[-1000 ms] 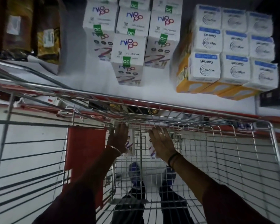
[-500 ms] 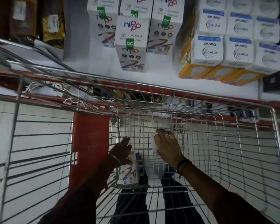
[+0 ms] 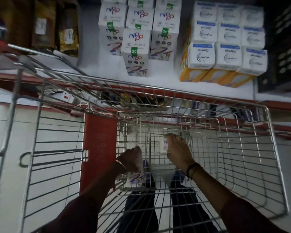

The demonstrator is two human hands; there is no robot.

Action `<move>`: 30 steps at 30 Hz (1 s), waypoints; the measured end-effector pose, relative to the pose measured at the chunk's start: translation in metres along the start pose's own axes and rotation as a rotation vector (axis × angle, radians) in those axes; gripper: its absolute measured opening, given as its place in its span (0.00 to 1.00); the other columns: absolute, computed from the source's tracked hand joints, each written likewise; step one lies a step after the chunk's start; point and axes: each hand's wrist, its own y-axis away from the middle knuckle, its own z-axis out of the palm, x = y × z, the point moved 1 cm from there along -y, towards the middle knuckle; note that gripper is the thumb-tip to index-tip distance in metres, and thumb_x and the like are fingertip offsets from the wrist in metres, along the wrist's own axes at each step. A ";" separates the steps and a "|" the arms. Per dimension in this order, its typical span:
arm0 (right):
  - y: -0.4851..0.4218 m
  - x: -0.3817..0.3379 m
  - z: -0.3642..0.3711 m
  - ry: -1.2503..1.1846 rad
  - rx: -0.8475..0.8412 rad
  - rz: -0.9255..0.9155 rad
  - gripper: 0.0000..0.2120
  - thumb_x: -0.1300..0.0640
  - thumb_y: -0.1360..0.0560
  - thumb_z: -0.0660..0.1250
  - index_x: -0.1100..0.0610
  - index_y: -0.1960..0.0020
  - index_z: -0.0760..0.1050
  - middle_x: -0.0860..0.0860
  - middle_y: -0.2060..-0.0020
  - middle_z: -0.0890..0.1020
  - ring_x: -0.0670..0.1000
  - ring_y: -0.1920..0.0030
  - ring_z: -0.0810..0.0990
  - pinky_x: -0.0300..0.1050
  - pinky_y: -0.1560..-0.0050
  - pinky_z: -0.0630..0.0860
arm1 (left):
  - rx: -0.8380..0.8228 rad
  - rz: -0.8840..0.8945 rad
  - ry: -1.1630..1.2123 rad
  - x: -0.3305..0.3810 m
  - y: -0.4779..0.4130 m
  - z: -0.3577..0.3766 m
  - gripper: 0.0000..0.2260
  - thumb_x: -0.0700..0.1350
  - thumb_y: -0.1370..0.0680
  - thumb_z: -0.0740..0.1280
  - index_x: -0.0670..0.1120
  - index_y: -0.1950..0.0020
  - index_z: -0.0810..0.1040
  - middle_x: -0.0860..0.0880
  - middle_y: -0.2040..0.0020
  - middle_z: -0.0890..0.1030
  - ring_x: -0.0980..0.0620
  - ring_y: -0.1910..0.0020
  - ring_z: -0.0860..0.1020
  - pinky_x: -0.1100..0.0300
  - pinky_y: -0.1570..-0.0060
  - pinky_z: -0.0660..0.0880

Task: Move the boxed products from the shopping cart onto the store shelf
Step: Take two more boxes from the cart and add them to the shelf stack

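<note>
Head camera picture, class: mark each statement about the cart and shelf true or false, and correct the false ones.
1. Both hands are inside the wire cart. True.
2. The right hand grips a white box. True.
3. The left hand is empty. False: it holds a box with coloured print.
4. The shelf holds no boxes. False: Nippo boxes and Wipro boxes stand on it.
5. The cart's red panel is on its left side. True.
</note>
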 end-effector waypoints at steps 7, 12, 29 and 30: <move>0.027 -0.026 -0.101 -0.195 0.034 0.056 0.35 0.52 0.33 0.74 0.55 0.31 0.63 0.54 0.34 0.71 0.55 0.40 0.72 0.48 0.43 0.71 | 0.353 0.095 -0.083 0.053 0.051 -0.076 0.34 0.41 0.33 0.73 0.39 0.31 0.63 0.38 0.31 0.67 0.39 0.33 0.66 0.50 0.34 0.67; 0.048 -0.056 -0.193 -0.251 0.184 0.016 0.32 0.52 0.34 0.75 0.53 0.34 0.67 0.51 0.39 0.74 0.52 0.41 0.71 0.44 0.50 0.69 | 0.611 0.215 -0.120 0.099 0.114 -0.144 0.33 0.40 0.36 0.75 0.42 0.33 0.67 0.39 0.36 0.73 0.39 0.39 0.72 0.49 0.40 0.72; -0.048 -0.108 -0.313 -0.009 0.442 -0.047 0.30 0.57 0.34 0.75 0.50 0.35 0.68 0.49 0.34 0.73 0.53 0.34 0.65 0.41 0.54 0.68 | 0.894 0.052 -0.347 0.127 0.135 -0.317 0.33 0.39 0.37 0.75 0.53 0.37 0.64 0.40 0.38 0.67 0.34 0.52 0.77 0.40 0.58 0.79; -0.058 -0.106 -0.306 0.009 0.433 -0.034 0.30 0.58 0.34 0.75 0.50 0.35 0.68 0.49 0.33 0.72 0.54 0.33 0.65 0.41 0.54 0.68 | 0.881 0.043 -0.354 0.123 0.125 -0.317 0.32 0.39 0.37 0.75 0.53 0.38 0.64 0.40 0.38 0.67 0.34 0.53 0.77 0.40 0.58 0.79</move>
